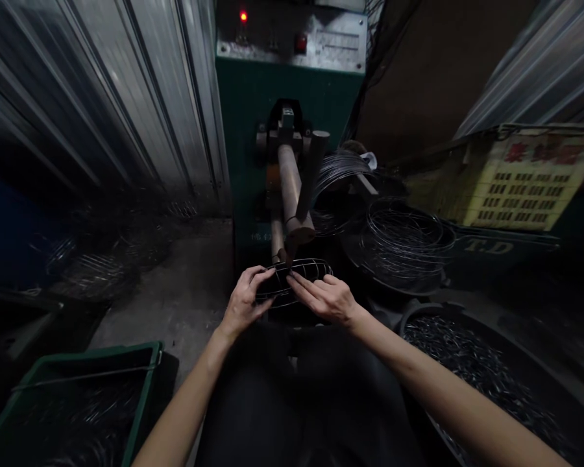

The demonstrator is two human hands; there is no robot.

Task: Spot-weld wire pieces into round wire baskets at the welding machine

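Note:
A round wire basket (316, 267) of thin dark metal is held just below the tip of the machine's upper arm (292, 181). My left hand (243, 299) grips its left side, thumb below and fingers on the upper wires. At the right side, my right hand (327, 298) has its fingers pressed together and reaching over the wires to the arm's tip. Whatever small thing may be between those fingertips is too dark to make out. The lower arm (277, 237) ends behind the basket's far edge.
A green machine (246, 91) with a lit red lamp (243, 16) stands ahead. Wire rings (406, 237) are piled at right, before a yellow crate (525, 185). A round tub of small metal pieces (472, 363) stands lower right, a green bin (148, 363) lower left.

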